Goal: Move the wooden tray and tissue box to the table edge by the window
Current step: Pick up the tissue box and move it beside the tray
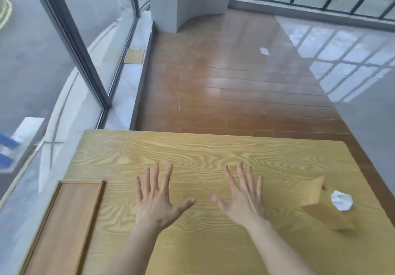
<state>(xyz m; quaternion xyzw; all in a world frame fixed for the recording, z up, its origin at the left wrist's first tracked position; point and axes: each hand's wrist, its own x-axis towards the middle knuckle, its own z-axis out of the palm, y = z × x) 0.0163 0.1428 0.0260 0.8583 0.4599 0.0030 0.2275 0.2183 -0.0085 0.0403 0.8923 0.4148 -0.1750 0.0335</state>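
Observation:
A long wooden tray [66, 227] with a raised rim lies on the light wood table [203, 150], along its left edge beside the window. A wooden tissue box [322, 204] stands near the table's right edge, with a white tissue [341, 200] sticking out of its side. My left hand [157, 200] and my right hand [241, 197] hover over the middle of the table, palms down, fingers spread, holding nothing. Both hands are apart from the tray and the box.
A glass window wall [49, 65] and a marble sill [128, 86] run along the left. Beyond the table's far edge lies wooden floor [235, 86] with a scrap of white paper [264, 51]. A white pillar [181, 1] stands at the back.

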